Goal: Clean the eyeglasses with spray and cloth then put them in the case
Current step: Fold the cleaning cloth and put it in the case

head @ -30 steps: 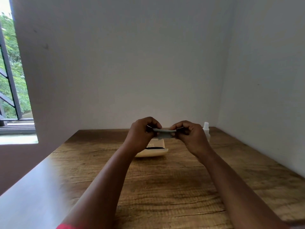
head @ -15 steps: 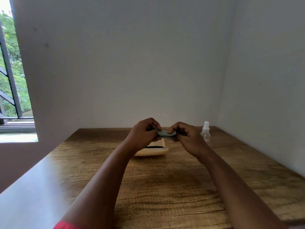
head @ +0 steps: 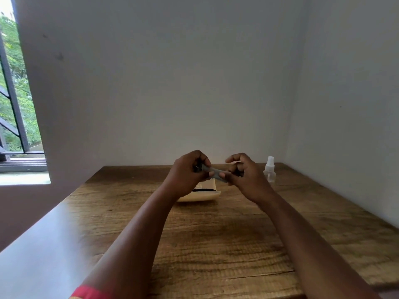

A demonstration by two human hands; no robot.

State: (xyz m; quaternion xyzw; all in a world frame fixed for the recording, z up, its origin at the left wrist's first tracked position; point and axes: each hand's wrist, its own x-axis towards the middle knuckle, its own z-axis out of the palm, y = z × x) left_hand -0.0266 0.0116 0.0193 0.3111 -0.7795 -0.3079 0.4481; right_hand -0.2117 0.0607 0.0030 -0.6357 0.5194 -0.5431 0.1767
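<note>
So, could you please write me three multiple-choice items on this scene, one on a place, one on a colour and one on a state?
1. Where does the spray bottle stand on the table?
A. At the far right, near the corner of the walls
B. By the window
C. At the near edge

2. What colour is the case?
A. Red
B. Cream
C. Green

3. What is the state of the cloth?
A. Lying flat on the table
B. Draped over the bottle
C. Held above the table between the left hand and the right hand

Key: 1 A, the bottle stands beyond the right hand near the corner; 2 B, its pale shell shows below the hands; 3 C, both hands pinch it.
</note>
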